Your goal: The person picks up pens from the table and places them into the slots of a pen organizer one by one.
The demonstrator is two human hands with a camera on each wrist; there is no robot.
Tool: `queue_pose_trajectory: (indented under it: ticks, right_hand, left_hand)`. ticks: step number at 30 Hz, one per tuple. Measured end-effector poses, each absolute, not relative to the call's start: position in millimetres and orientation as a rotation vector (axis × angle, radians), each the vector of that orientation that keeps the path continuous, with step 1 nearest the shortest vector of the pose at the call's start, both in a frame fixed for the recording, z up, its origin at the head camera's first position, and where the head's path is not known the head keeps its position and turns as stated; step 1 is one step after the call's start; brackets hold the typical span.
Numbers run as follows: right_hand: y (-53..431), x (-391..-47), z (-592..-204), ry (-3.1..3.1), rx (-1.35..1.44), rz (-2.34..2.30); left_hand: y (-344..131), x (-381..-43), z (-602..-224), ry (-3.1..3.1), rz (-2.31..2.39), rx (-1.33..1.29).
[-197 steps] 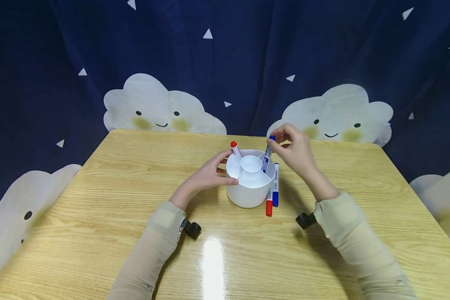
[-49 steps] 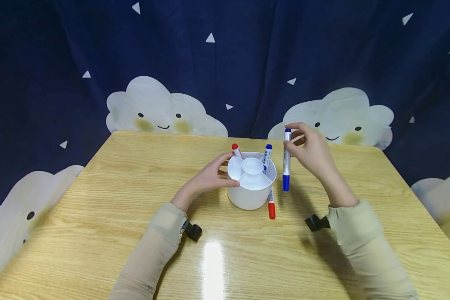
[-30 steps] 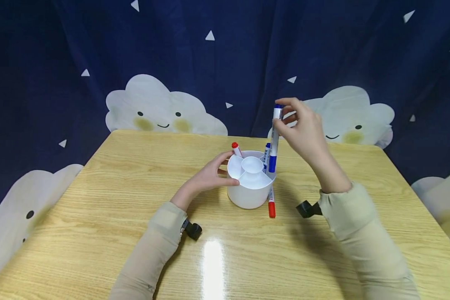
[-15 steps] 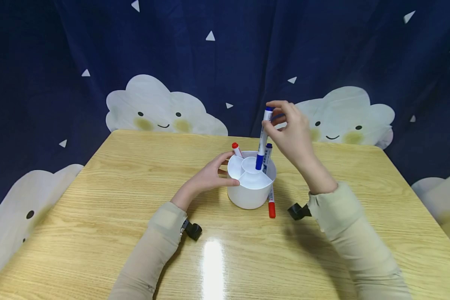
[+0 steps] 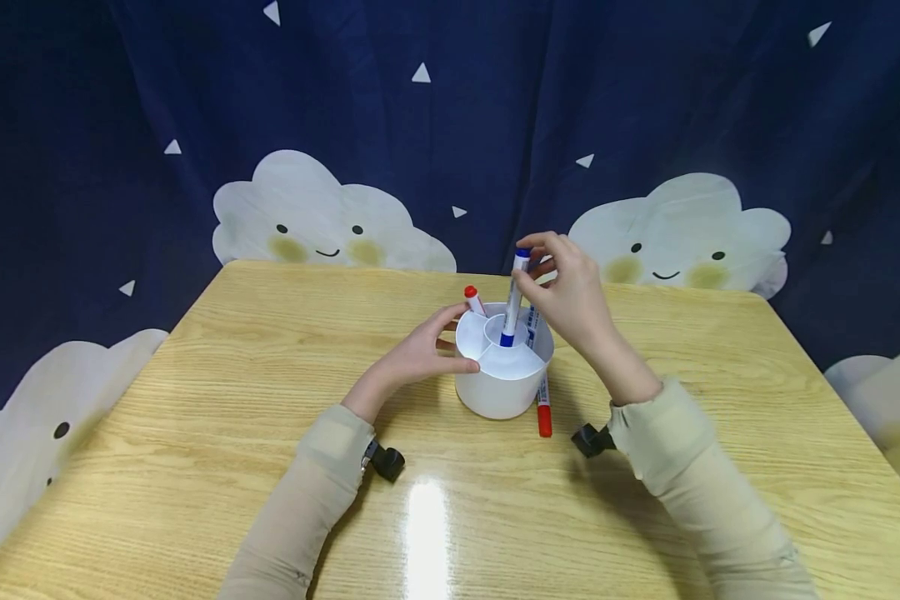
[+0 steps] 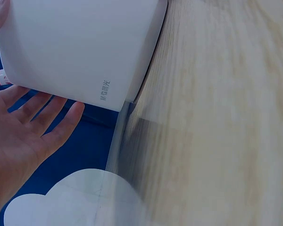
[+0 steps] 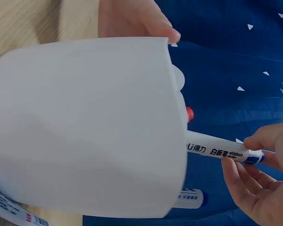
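1. Mid-table, head view: the right hand (image 5: 567,292) pinches a blue-capped marker (image 5: 515,296) inside the central cup (image 5: 494,330) of the white organizer (image 5: 498,394), whose side the left hand (image 5: 417,346) grips. A second blue marker (image 5: 533,324) inside and a red marker (image 5: 544,411) on the wooden table (image 5: 270,400) are partly hidden; behind hangs a navy curtain (image 5: 345,100).
2. Left wrist: the white organizer reads "M&G 晨光"; the left hand is cut off.
3. Right wrist: the blue-capped marker reads "得力 白板笔 whiteboard marker", first letters hidden.

Both arms (image 5: 300,508) stretch forward and inward, their beige sleeves (image 5: 708,492) ending near the wrists. The left hand (image 5: 417,346) grips with thumb and fingers set wide apart; the right hand (image 5: 567,292), raised higher, pinches with thumb and fingers, its knuckles bent
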State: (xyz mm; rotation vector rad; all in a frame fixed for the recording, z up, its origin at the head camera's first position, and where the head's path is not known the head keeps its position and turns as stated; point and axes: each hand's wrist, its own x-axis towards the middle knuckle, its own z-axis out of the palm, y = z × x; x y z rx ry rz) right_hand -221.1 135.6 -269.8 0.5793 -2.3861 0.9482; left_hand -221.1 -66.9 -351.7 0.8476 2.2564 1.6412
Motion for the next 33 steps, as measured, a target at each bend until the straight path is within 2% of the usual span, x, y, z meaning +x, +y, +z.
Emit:
queue_pose_trajectory:
  ticks: [7, 15, 27, 33]
  right_hand:
    - [135.5, -220.8, -280.8, -2.401, 0.616, 0.958]
    - [134.3, -221.2, -293.0, -2.440, 0.646, 0.947]
    - [133.5, -217.7, -301.4, -2.513, 0.638, 0.876]
    - [132.8, -216.8, -302.8, -2.539, 0.624, 0.846]
  left_hand:
    - [-66.5, -234.5, -370.1, 2.289, 1.640, 0.841]
    - [-66.8, -235.9, -374.3, 2.282, 1.658, 0.868]
    - [-66.7, -221.7, -349.7, 2.263, 1.639, 0.863]
    - [-66.6, -222.0, -351.0, 2.272, 1.623, 0.847]
